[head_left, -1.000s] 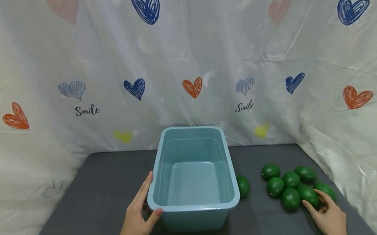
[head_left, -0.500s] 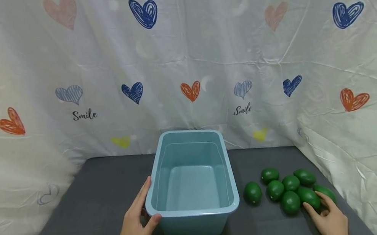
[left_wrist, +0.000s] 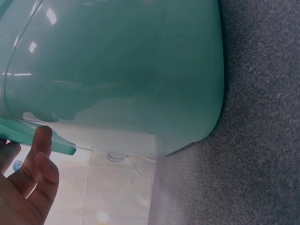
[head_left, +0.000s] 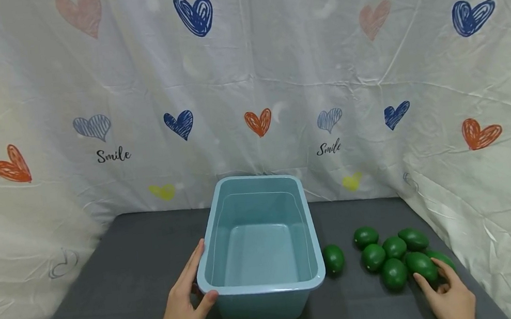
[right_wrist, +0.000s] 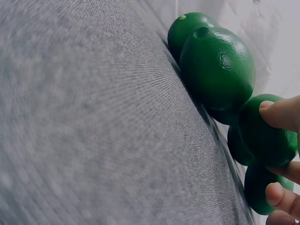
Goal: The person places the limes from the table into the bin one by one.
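My left hand (head_left: 181, 302) holds the near left corner of a pale blue-green plastic bin (head_left: 263, 304), thumb at the rim and fingers along the side. In the left wrist view, fingertips (left_wrist: 43, 133) overlap the underside of the bin's rim. The inside of the bin shows a bare floor. To the right, my right hand (head_left: 452, 295) pinches a glossy green lime (head_left: 421, 267) between thumb and fingers. The right wrist view has this held lime (right_wrist: 265, 133) raised off the table, with other limes behind and below it.
Several more limes (head_left: 393, 273) lie clustered to the left of and behind the right hand. A single lime (head_left: 333, 259) sits close beside the bin's right wall. The dark grey table (head_left: 111, 299) ends at a white curtain (head_left: 246, 67) printed with hearts.
My right hand has shifted slightly right with its lime. The single lime rolled right, away from the bin, then partly back left. The left hand keeps its hold on the bin.
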A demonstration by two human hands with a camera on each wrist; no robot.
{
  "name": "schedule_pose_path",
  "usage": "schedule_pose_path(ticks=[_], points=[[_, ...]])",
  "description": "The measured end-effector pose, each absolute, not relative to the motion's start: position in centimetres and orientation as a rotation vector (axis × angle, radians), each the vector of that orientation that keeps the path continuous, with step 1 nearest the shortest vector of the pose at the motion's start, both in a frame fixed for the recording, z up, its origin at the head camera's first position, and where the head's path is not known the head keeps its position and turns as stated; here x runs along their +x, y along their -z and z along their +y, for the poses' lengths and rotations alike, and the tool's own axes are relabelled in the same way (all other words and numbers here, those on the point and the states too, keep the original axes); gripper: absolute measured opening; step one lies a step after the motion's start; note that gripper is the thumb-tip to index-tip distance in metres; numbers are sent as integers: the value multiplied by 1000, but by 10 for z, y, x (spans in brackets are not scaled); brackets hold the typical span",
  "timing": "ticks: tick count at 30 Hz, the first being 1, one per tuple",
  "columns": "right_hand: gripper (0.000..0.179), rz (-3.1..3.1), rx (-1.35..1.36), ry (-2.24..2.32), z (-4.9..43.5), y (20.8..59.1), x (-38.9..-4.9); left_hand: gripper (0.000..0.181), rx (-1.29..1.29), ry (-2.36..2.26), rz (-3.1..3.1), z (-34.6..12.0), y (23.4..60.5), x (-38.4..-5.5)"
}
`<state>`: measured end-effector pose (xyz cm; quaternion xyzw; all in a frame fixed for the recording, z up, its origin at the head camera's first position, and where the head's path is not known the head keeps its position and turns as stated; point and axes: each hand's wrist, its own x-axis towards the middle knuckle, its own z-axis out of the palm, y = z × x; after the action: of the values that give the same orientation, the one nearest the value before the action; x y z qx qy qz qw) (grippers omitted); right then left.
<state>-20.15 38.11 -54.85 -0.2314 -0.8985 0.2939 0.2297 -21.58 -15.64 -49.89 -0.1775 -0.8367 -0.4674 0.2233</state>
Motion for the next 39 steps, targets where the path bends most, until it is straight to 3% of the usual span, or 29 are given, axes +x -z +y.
schedule_pose_path(ticks=[18, 39], points=[[62, -2309, -574, -780, 369, 541, -204, 81, -499, 1338, -2297, -154, 501, -217], [57, -2214, -231, -797, 324, 513, -226, 80, -524, 1349, -2259, -156, 500, -218]])
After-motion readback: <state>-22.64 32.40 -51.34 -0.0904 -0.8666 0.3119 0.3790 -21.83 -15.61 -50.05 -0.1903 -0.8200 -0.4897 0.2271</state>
